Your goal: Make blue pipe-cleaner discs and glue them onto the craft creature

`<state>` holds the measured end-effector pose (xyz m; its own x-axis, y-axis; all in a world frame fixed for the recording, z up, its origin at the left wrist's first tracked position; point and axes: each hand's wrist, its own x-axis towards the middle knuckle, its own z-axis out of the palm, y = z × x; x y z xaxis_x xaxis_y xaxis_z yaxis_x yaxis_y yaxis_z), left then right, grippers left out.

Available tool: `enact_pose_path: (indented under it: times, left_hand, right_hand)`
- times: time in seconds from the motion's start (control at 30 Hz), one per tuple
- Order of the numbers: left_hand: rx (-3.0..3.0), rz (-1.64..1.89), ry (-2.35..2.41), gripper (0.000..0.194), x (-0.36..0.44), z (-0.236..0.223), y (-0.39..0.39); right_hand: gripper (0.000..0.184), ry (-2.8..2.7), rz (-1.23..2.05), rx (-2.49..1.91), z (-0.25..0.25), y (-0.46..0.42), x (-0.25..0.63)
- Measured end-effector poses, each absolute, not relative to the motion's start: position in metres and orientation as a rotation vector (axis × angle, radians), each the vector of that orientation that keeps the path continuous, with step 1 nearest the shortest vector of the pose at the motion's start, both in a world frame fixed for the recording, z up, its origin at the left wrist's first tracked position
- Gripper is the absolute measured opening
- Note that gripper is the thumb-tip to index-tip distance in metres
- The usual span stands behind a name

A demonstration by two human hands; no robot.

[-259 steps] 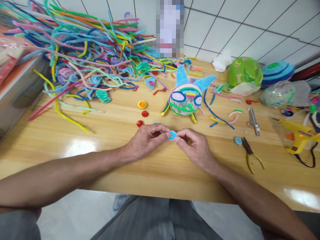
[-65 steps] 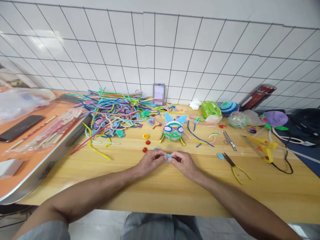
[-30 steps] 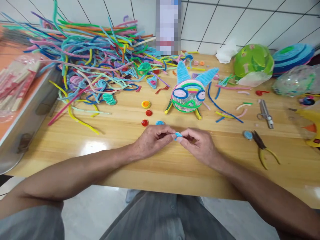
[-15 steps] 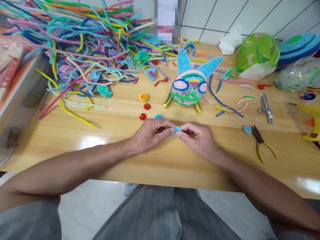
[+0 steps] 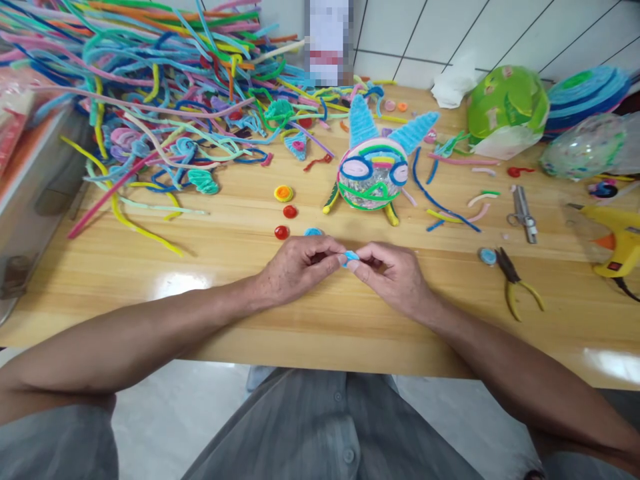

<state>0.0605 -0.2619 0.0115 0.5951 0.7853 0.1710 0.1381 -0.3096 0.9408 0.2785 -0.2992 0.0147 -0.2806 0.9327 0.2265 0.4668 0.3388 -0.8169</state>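
Between my two hands is a small blue pipe-cleaner coil (image 5: 351,256), pinched from both sides above the table's front half. My left hand (image 5: 306,267) grips its left edge with thumb and forefinger. On the other edge, the thumb and fingers of my right hand (image 5: 393,275) are closed. Another blue coil (image 5: 313,232) lies just behind my left hand, partly covered by it. Two red coils (image 5: 282,232) and a yellow-orange coil (image 5: 283,193) sit to the left of that. Behind my hands stands a round creature figure (image 5: 373,175) with blue pipe-cleaner ears and green trim.
A big heap of pipe cleaners (image 5: 165,87) covers the back left. Yellow-handled pliers (image 5: 517,287), a blue coil (image 5: 488,257), a nail clipper (image 5: 524,215) and a yellow glue gun (image 5: 617,237) lie at right. A green ball-shaped object (image 5: 507,107) stands behind them.
The whole view has shifted slightly, so things sit a little further left. Both hands keep the blue coil pinched, with only a slight shift of the coil in the fingers.
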Motion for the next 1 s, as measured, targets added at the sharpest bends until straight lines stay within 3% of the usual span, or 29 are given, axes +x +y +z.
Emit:
enact_pose_path:
  times: [1.0]
  left_hand:
    - [1.970,0.950,0.766,0.014,0.0622,0.0153,-0.2675]
  right_hand:
    - [0.012,-1.865,0.793,-1.234,0.0154,-0.3008,0.2771]
